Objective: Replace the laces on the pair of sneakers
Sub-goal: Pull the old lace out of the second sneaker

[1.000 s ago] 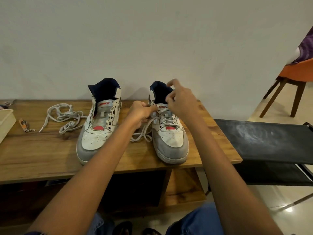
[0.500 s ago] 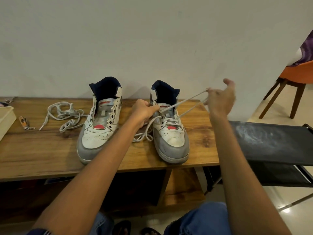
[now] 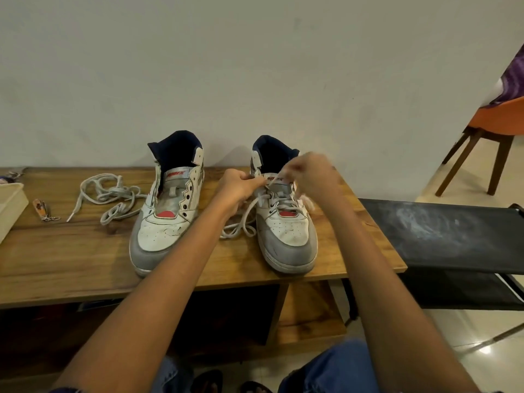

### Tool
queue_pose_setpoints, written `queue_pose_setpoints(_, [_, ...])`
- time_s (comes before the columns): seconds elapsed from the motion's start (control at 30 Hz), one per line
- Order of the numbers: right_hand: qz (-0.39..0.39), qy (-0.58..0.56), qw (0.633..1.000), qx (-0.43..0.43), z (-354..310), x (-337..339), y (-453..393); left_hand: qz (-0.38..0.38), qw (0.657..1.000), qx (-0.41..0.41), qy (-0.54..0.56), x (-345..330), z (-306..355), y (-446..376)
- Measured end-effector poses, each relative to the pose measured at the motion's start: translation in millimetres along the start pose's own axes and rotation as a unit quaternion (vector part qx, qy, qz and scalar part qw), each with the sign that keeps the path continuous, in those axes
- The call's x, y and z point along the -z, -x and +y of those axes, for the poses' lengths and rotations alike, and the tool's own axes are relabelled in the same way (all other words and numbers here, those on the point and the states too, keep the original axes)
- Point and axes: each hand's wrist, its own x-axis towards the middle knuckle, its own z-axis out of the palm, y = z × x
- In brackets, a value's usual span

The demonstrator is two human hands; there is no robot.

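Two hands at work on right sneaker on wooden desk: left hand pinching flat grey lace at upper eyelets, right hand blurred, grip impossible to tell. Soft, limp, light lace; likely best held near stiff tip. Left sneaker unlaced, spare lace coiled alongside. Scuffed leather, rubber soles.

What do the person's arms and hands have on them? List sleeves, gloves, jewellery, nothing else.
Both forearms are bare right down to the frame's lower edge. The left hand and right hand wear no gloves. No watch or bracelet shows on either wrist. The right hand is motion-blurred, so rings cannot be ruled out there. A dark edge at the lower left corner may be a sleeve.
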Motion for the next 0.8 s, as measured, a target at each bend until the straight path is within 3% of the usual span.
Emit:
queue_pose_setpoints(0.03, [0.085,-0.077,0.993,-0.019,4.7,10.3,0.2,-0.004,1.000,0.002,0.002,0.0,-0.2,-0.2])
queue_pose_setpoints(0.1, [0.280,-0.199,0.937,-0.070,12.8,32.1,-0.1,-0.005,1.000,0.004,0.006,-0.8,0.0,-0.6])
queue_pose_setpoints(0.17, [0.367,-0.237,0.891,-0.127,15.9,45.5,0.2,0.000,1.000,0.005,0.002,-1.0,0.9,0.5])
queue_pose_setpoints(0.27, [0.295,-0.030,0.941,-0.160,13.2,46.2,2.2,0.007,1.000,0.004,-0.001,-2.0,1.0,-0.1])
queue_pose_setpoints(0.33, [0.202,0.060,0.973,-0.094,0.9,36.5,3.7,0.009,1.000,0.002,-0.001,-2.2,0.2,-0.5])
queue_pose_setpoints(0.4, [0.088,0.070,0.994,-0.012,-12.4,20.4,1.4,0.006,1.000,0.002,0.001,-1.6,0.4,-0.3])
queue_pose_setpoints(0.47, [-0.029,0.146,0.988,0.034,-17.6,-2.4,-2.5,0.005,1.000,-0.006,-0.008,-2.1,1.3,0.5])
queue_pose_setpoints(0.53, [-0.088,0.254,0.962,0.037,-18.3,-22.0,-1.5,0.011,1.000,-0.010,-0.013,-2.6,2.0,2.3])
queue_pose_setpoints(0.6, [-0.082,0.245,0.966,0.031,-14.3,-26.2,-1.8,0.011,1.000,-0.009,-0.009,-1.8,2.0,4.5])
queue_pose_setpoints(0.67, [-0.055,0.109,0.992,0.008,-7.7,-13.6,-1.7,0.004,1.000,-0.005,0.003,-0.4,1.8,6.2])
queue_pose_setpoints(0.73, [0.037,-0.084,0.995,-0.027,-1.2,8.6,-0.4,-0.005,1.000,0.004,0.015,0.2,1.9,6.5])
queue_pose_setpoints(0.8, [0.179,-0.231,0.954,-0.063,0.6,28.5,1.9,-0.011,1.000,0.011,0.023,-0.9,2.7,7.3])
